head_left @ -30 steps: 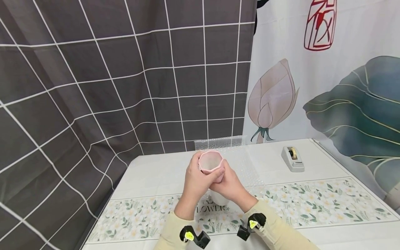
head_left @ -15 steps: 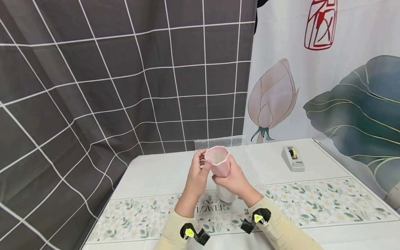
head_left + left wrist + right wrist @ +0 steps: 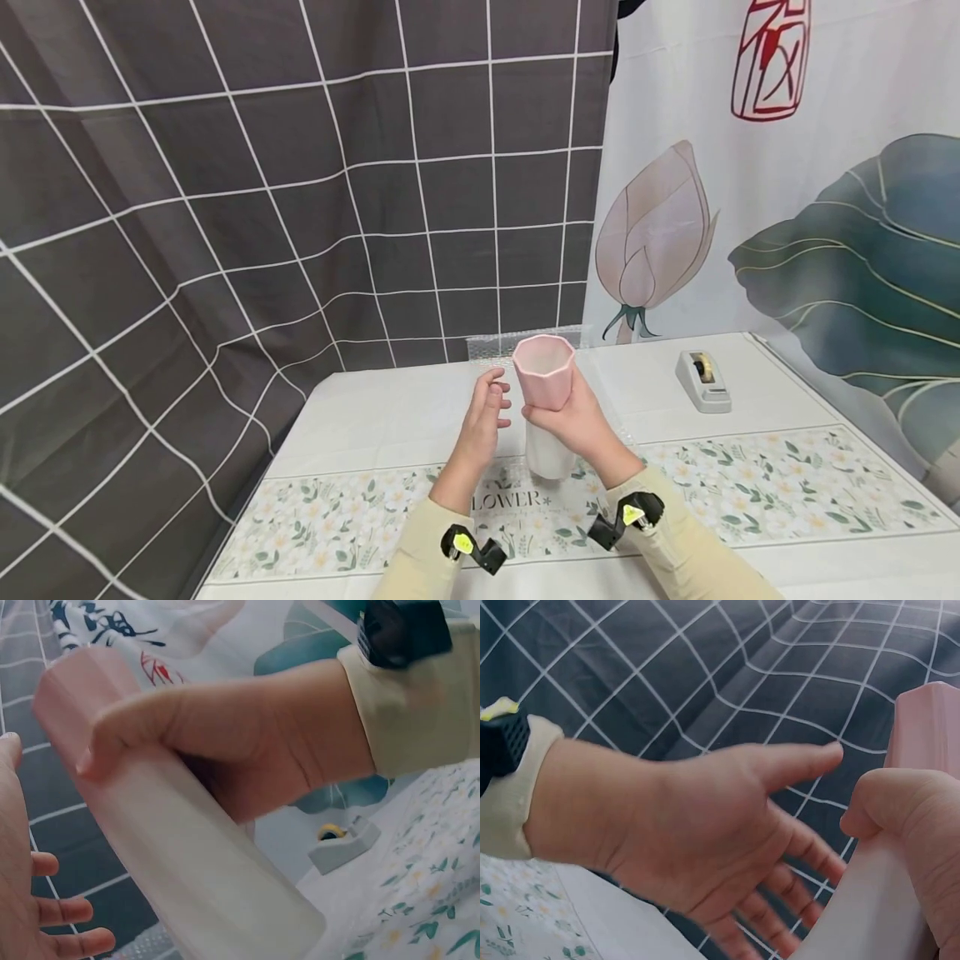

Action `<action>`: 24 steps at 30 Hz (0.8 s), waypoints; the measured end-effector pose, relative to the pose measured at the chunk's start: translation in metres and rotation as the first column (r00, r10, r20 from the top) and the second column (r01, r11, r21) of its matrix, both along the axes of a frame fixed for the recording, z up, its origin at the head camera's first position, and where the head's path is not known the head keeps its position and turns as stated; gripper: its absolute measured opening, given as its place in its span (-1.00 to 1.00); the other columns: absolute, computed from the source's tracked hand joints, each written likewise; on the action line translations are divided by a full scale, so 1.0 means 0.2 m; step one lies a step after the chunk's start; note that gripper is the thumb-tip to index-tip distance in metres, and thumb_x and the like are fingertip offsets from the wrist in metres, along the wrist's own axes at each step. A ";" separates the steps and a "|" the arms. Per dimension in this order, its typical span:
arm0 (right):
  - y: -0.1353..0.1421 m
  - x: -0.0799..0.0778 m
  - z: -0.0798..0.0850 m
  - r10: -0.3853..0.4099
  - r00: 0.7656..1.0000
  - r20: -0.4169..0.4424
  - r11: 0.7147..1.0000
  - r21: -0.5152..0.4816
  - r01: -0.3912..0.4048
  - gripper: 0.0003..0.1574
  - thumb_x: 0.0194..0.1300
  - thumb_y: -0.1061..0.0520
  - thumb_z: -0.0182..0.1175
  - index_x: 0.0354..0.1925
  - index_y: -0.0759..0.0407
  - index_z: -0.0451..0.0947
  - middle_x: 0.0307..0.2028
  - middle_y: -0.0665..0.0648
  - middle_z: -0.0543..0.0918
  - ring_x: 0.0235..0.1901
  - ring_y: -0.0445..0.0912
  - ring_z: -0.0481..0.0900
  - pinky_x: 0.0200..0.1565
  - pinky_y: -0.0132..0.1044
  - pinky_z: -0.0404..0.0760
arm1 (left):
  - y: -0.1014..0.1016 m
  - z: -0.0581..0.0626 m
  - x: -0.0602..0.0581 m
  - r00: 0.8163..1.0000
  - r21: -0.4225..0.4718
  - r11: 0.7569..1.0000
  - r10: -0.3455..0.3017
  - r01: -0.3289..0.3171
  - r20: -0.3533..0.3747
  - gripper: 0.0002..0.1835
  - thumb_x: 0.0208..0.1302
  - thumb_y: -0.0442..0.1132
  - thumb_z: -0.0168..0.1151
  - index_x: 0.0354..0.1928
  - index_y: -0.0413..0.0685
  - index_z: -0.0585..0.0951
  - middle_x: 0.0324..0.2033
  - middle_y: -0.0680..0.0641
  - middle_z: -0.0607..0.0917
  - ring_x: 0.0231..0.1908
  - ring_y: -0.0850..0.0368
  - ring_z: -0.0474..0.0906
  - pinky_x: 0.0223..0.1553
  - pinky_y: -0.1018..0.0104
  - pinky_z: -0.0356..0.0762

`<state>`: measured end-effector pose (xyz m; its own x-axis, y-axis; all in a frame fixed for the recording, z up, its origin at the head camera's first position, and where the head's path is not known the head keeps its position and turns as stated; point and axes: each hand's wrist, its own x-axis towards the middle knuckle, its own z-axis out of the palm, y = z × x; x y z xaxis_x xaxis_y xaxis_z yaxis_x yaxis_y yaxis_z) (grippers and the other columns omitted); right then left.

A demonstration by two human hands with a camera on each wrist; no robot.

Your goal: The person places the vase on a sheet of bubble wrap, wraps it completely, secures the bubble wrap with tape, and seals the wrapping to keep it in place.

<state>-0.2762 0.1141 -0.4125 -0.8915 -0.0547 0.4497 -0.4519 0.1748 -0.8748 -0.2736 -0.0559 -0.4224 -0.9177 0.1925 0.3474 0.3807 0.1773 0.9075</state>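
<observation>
A tall faceted vase (image 3: 545,387), pink at the mouth and fading to white at the base, is held above the table, its opening tilted toward the head camera. My right hand (image 3: 577,421) grips it around the middle, thumb across the front. In the left wrist view the right hand (image 3: 217,735) wraps the vase (image 3: 195,855) where pink turns to white. Just left of the vase, my left hand (image 3: 483,417) is apart from it, palm facing it. The right wrist view shows the left hand (image 3: 712,817) with fingers spread and nothing in them.
Clear bubble wrap (image 3: 603,408) lies on the white table (image 3: 360,417) behind the vase. A grey tape dispenser (image 3: 702,382) stands at the back right. A floral printed band (image 3: 750,492) crosses the table. A dark grid curtain (image 3: 375,208) hangs behind.
The vase has moved right and up, showing more of its white lower body. My left hand has let go of it, while my right hand keeps its grip.
</observation>
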 end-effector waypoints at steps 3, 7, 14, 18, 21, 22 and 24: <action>0.01 0.00 0.01 0.021 1.000 -0.003 0.999 -0.043 -0.021 0.04 -0.09 0.36 0.45 0.35 0.34 0.24 0.07 0.33 0.54 -0.07 0.01 0.53 0.01 -0.10 0.57 | 0.01 -0.03 -0.01 0.999 -0.027 0.999 -0.015 0.016 0.041 -0.38 0.59 0.10 -0.42 0.51 -0.05 0.17 0.23 -0.35 0.41 0.16 -0.30 0.43 0.05 -0.19 0.56; 0.02 0.00 0.02 0.015 1.000 -0.006 0.998 -0.068 -0.016 0.00 -0.08 0.35 0.44 0.33 0.37 0.25 0.05 0.33 0.55 -0.07 -0.02 0.53 0.02 -0.13 0.57 | 0.04 -0.05 -0.01 0.997 -0.079 0.996 -0.044 0.049 0.063 -0.34 0.58 0.19 -0.48 0.54 0.03 0.13 0.23 -0.32 0.41 0.16 -0.29 0.44 0.04 -0.19 0.57; 0.03 0.01 0.04 0.042 0.999 -0.029 0.993 -0.107 -0.045 0.00 -0.07 0.39 0.42 0.33 0.39 0.23 0.06 0.33 0.53 -0.07 -0.07 0.52 0.00 -0.28 0.56 | 0.09 -0.08 0.00 0.994 -0.160 0.982 -0.093 0.101 0.054 -0.27 0.56 0.24 -0.54 0.55 -0.05 0.08 0.17 -0.24 0.50 0.19 -0.16 0.47 0.14 -0.17 0.50; 0.04 0.01 0.04 0.053 0.998 -0.032 0.991 -0.125 -0.057 0.00 -0.07 0.39 0.42 0.33 0.41 0.23 0.07 0.33 0.51 -0.06 -0.10 0.52 0.00 -0.32 0.55 | 0.10 -0.11 0.00 0.992 -0.164 0.978 -0.126 0.125 0.004 -0.20 0.53 0.33 -0.47 0.54 -0.09 0.05 0.20 -0.21 0.43 0.24 -0.11 0.40 0.25 -0.10 0.40; 0.04 0.01 0.04 0.052 0.998 -0.039 0.991 -0.121 -0.056 -0.01 -0.05 0.38 0.41 0.33 0.40 0.22 0.07 0.31 0.51 -0.05 -0.09 0.51 -0.01 -0.31 0.54 | 0.10 -0.13 -0.01 0.984 -0.137 0.976 -0.175 0.168 -0.040 -0.09 0.44 0.45 -0.37 0.54 -0.08 0.02 0.24 -0.19 0.37 0.28 -0.07 0.32 0.29 -0.04 0.35; 0.04 0.01 0.04 0.053 0.998 -0.043 0.991 -0.121 -0.058 -0.02 -0.04 0.38 0.41 0.33 0.40 0.22 0.07 0.31 0.51 -0.05 -0.08 0.51 -0.01 -0.31 0.54 | 0.10 -0.13 -0.01 0.980 -0.130 0.974 -0.194 0.186 -0.052 -0.06 0.40 0.49 -0.34 0.54 -0.06 0.01 0.25 -0.19 0.36 0.29 -0.06 0.30 0.29 -0.03 0.34; 0.04 0.01 0.03 0.056 0.997 -0.055 0.990 -0.124 -0.062 -0.02 -0.03 0.39 0.41 0.33 0.41 0.21 0.07 0.30 0.51 -0.05 -0.08 0.51 -0.01 -0.32 0.54 | 0.10 -0.14 -0.01 0.972 -0.134 0.967 -0.227 0.217 -0.065 -0.01 0.34 0.54 -0.29 0.55 -0.02 -0.03 0.29 -0.16 0.33 0.31 -0.02 0.28 0.30 0.00 0.32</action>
